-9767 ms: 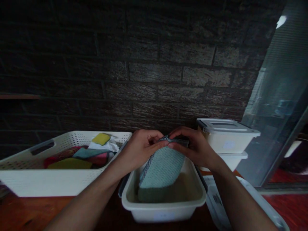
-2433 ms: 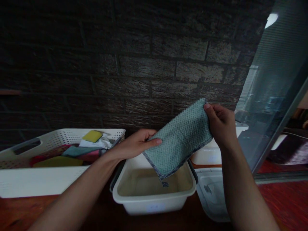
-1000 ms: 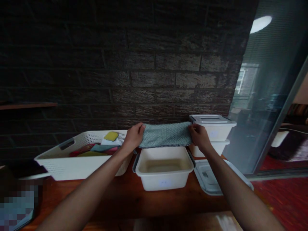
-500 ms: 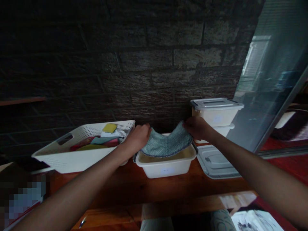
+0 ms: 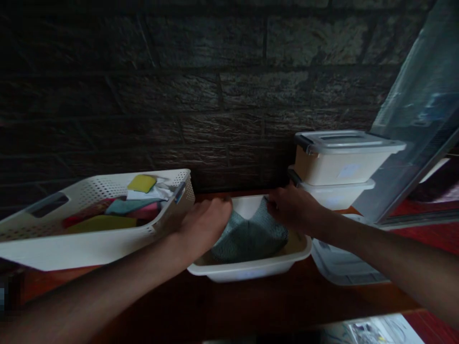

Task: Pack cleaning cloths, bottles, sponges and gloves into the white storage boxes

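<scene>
A grey-green cloth (image 5: 251, 239) hangs between my two hands, its lower part down inside a white plastic bin (image 5: 251, 273). My left hand (image 5: 208, 222) is closed on the cloth's left corner, over the bin's left side. The right corner is pinched in my right hand (image 5: 292, 208), above the bin's back right. Between the hands the cloth's upper edge sags, and the bin's white back wall shows behind it. The fingertips of both hands are partly hidden.
At left stands a white perforated basket (image 5: 82, 248) holding several coloured cloths and a yellow sponge (image 5: 141, 183). Two lidded boxes (image 5: 344, 165) are stacked at right, with a loose grey lid (image 5: 347, 267) in front. Behind rises a dark brick wall (image 5: 197, 95).
Both hands have lowered the cloth from above the bin's rim down into it. The camera view has come closer to the bin.
</scene>
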The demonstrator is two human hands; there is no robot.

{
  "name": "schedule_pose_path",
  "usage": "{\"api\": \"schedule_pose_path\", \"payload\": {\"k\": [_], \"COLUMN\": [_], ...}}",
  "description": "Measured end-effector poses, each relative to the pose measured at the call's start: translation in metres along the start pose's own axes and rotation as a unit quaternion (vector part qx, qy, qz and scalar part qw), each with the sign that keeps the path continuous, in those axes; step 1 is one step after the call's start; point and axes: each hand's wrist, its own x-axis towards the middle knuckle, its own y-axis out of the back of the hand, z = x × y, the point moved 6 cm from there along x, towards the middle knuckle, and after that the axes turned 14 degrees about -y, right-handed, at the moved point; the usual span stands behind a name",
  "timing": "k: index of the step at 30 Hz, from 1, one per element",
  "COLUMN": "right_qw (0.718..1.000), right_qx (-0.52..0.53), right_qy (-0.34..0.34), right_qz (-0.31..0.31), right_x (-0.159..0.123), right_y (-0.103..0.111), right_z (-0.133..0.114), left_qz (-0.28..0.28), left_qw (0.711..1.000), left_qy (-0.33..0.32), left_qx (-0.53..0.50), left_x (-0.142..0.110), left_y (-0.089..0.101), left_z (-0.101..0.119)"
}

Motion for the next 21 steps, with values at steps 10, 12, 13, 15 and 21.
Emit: {"api": "schedule_pose_path", "payload": {"k": [10, 12, 13, 15, 21], "right_qw": [0.992, 0.99, 0.989, 0.987, 0.979], "right_qx": [-0.084, -0.091, -0.098, -0.113, -0.148], "right_qy": [0.09, 0.105, 0.11, 0.116, 0.143], "right_qz": [-0.01, -0.009, -0.009, -0.008, 0.009], "right_x": [-0.005, -0.005, -0.006, -0.005, -0.006], "right_y": [-0.008, -0.009, -0.01, -0.012, -0.01], "right_z": [-0.019, -0.021, -0.021, -0.021, -0.021], "left_qz": [-0.087, -0.106, -0.112, -0.126, -0.112], "left_qw": [0.996, 0.994, 0.993, 0.991, 0.994], "left_qy": [-0.026, -0.022, -0.023, -0.019, -0.004], "left_qx": [-0.013, -0.019, -0.024, -0.034, -0.009], "left_x": [0.005, 0.007, 0.007, 0.008, 0.009], "left_y": [-0.017, -0.017, -0.017, -0.018, -0.013], "left_z": [0.012, 0.013, 0.014, 0.015, 0.011]}}
